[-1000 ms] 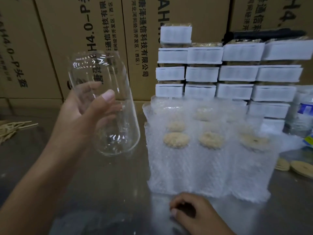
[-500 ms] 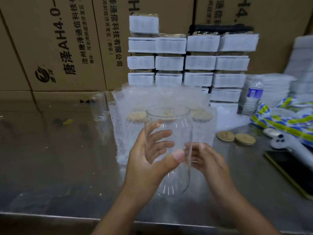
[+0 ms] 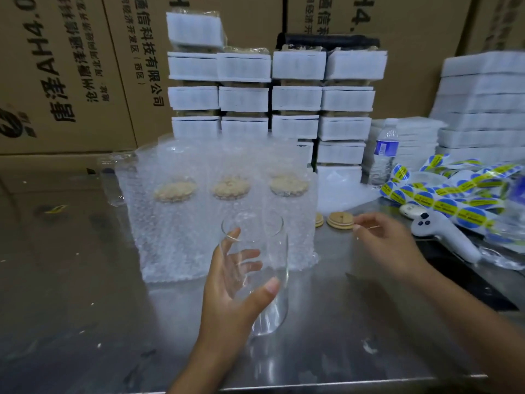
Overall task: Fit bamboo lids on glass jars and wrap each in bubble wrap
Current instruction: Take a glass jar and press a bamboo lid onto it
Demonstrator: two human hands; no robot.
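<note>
Moved: the right hand [image 3: 383,243] has been taken off the glass jar [image 3: 272,243] and carried toward the right of the frame.
Left grip: the jar is held upright by the left hand [image 3: 230,305], with fingers [image 3: 245,265] and thumb curled round it.
Right grip: the fingers are loosely spread, nothing is gripped, and the bamboo lids [image 3: 339,219] are near.
Jar: seen lidless at lower centre, before the wrapped jars [image 3: 227,217]. Contact with the table [image 3: 85,308] cannot be told.
</note>
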